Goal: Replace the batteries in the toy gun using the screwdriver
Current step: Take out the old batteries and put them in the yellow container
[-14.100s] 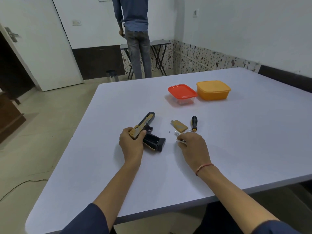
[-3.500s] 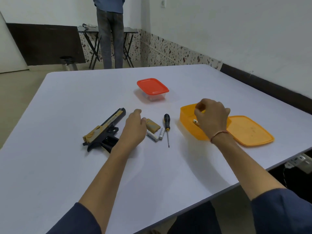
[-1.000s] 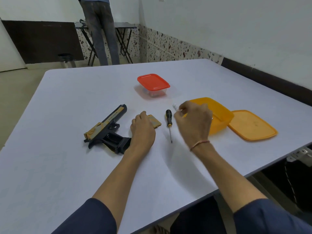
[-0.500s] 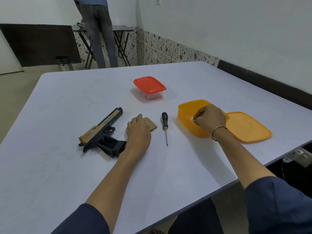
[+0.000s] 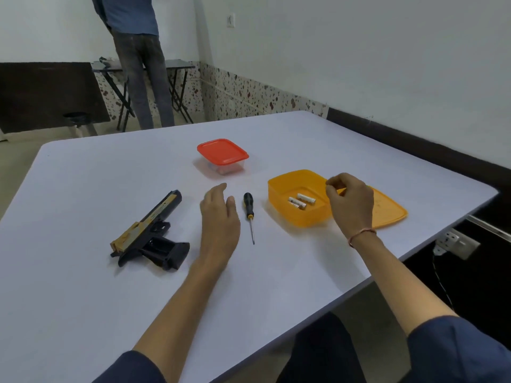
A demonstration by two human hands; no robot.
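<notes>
surface: white, carries everything below.
gun: on its side, left of the left hand, handle toward camera, muzzle away. Handle side looks dark and open; no cover seen on it.
left hand: between gun and screwdriver, low over the surface. Grip spread, fingers straight and relaxed, holding nothing. Contact with the surface unclear.
screwdriver: flat, just right of the left hand, tip toward camera, untouched.
right hand: over the box's right rim. Grip loosely curled, thumb and index tips close, nothing visible between them.
box: orange, open.
batteries: about three, loose on the box floor.
lid: orange, flat, touching the box's right side, partly behind the right hand.
red box: farther back, closed, contents unclear.
background: person standing at a folding table, back turned.
done (judged): cover off, old cells out and dropped in the box.
left (judged): fetch fresh cells, probably from the red box, then load them, refit the cover, drive the screw.
unknown: cover and screw not in sight, possibly under the left hand.
</notes>
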